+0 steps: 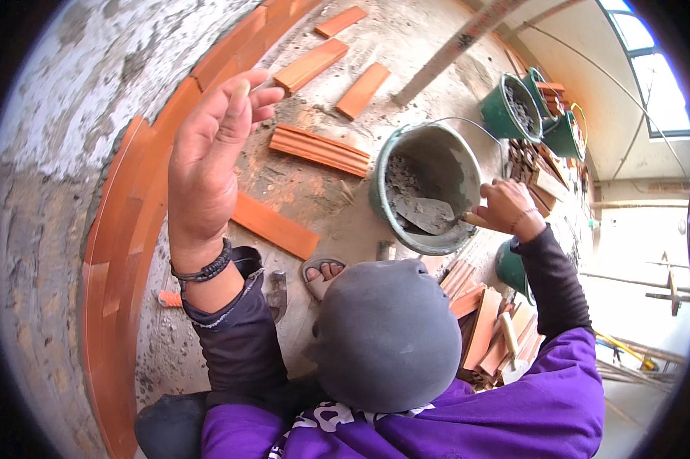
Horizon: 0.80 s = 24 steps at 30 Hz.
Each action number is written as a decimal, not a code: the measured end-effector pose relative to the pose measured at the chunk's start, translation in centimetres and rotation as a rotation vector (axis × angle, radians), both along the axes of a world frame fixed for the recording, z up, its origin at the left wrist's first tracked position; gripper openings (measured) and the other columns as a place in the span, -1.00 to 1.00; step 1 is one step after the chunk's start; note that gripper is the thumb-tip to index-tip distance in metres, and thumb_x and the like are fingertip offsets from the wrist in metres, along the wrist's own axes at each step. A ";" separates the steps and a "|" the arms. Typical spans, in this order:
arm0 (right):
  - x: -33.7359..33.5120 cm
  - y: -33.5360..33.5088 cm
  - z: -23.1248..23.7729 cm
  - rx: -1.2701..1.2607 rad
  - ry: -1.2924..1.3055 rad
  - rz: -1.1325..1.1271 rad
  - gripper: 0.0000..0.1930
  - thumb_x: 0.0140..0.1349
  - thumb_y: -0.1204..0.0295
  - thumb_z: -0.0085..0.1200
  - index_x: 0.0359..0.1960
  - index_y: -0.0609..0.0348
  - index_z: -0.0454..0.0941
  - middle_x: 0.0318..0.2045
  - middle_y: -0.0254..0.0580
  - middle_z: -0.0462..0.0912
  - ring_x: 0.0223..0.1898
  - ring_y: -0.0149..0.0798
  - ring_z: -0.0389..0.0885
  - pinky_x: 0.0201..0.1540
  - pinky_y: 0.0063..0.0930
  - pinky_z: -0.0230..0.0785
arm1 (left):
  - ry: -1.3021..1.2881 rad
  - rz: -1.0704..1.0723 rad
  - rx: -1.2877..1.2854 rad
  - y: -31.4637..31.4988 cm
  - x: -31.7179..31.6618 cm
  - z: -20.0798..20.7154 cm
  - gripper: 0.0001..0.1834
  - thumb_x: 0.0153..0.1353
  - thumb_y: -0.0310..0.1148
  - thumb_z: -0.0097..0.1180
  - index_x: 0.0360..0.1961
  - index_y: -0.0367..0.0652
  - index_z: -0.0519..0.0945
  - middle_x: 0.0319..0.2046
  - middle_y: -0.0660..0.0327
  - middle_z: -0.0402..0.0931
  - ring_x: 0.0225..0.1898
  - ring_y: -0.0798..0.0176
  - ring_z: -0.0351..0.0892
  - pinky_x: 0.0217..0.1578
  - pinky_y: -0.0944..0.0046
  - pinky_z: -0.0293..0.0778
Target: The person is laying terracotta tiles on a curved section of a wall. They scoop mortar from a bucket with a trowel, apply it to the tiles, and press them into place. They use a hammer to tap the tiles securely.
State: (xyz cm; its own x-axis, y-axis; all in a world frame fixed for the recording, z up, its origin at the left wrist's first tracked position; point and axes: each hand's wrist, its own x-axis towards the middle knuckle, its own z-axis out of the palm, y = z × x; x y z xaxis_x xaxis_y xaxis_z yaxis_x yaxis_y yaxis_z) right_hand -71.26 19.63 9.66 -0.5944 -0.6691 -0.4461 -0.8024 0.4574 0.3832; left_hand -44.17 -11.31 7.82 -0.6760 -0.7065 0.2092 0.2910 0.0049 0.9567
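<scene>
My right hand (pixel 507 208) grips the handle of a trowel (pixel 429 215). Its blade is inside a green bucket (pixel 448 164), against grey mortar (pixel 402 180) that lies in the bottom. Raised on the other side, my left hand (pixel 211 153) holds nothing; its thumb stands off from loosely bent fingers. Beside it runs a low course of orange bricks (pixel 142 206) along the rough plastered wall (pixel 62 153). A grooved orange brick (pixel 320 151) and a flat one (pixel 275 226) rest on the floor between that hand and the bucket.
More flat bricks (pixel 310 65) lie farther off, near a slanting pole (pixel 460 50). Other green buckets (pixel 511 107) stand at the far right. Near my right arm are a brick pile (pixel 483 329) and a wooden-handled tool (pixel 509 334). A hammer head (pixel 278 294) shows by my foot.
</scene>
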 end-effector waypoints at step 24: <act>15.1 14.0 -11.7 -0.755 -0.348 -0.539 -0.72 0.18 0.44 0.10 -0.13 0.21 0.33 -0.44 0.19 0.54 -0.32 0.27 0.56 -0.28 0.03 0.40 | -0.479 -0.531 0.576 11.1 -12.0 -17.1 -0.44 0.47 0.05 -0.14 0.11 -0.27 0.48 -0.05 0.20 0.57 -0.13 0.31 0.59 -0.21 0.16 0.66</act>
State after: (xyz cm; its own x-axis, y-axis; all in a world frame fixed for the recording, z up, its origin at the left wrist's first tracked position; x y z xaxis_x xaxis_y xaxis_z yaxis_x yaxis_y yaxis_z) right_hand -56.19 33.64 -2.06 -0.8196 -0.5284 -0.2213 -0.4281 0.8216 -0.3764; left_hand -56.14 -0.17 -9.32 -0.8652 -0.1869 -0.4652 -0.3094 -0.5311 0.7888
